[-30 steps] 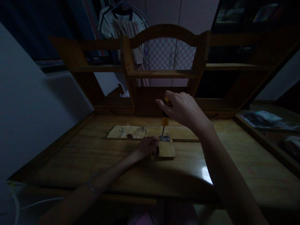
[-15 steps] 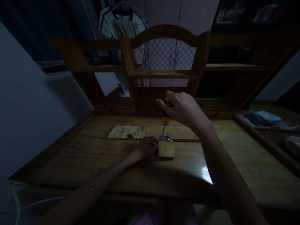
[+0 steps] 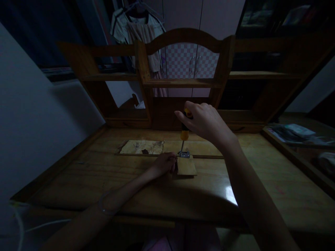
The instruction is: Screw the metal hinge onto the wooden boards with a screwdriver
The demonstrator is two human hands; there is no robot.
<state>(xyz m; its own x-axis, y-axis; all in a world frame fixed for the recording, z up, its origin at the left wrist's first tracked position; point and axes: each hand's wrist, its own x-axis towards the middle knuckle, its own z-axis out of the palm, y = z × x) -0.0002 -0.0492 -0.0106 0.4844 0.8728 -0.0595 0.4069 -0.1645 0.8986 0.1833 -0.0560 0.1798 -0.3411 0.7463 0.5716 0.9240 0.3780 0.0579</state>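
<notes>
Wrapped around the black-and-yellow handle of a screwdriver (image 3: 184,135) is my right hand (image 3: 208,120). The screwdriver stands nearly upright, its shaft running down to a small metal hinge (image 3: 185,154). That hinge lies between a long wooden strip (image 3: 199,147) and a small square wooden piece (image 3: 187,167). My left hand (image 3: 164,164) rests on the desk, fingers curled, just left of the hinge and the square piece. What its fingertips pinch, if anything, is too dark to make out.
The wooden desk (image 3: 86,181) carries a shelf unit (image 3: 180,82) along its back. A worn, peeled panel (image 3: 142,146) lies left of the hinge. Plastic-wrapped items (image 3: 299,130) sit at the right. A white cable (image 3: 47,225) hangs at the front left.
The square wooden piece has shifted very slightly right, and a narrow dark gap shows between it and my left fingers. My right hand and the screwdriver look unmoved.
</notes>
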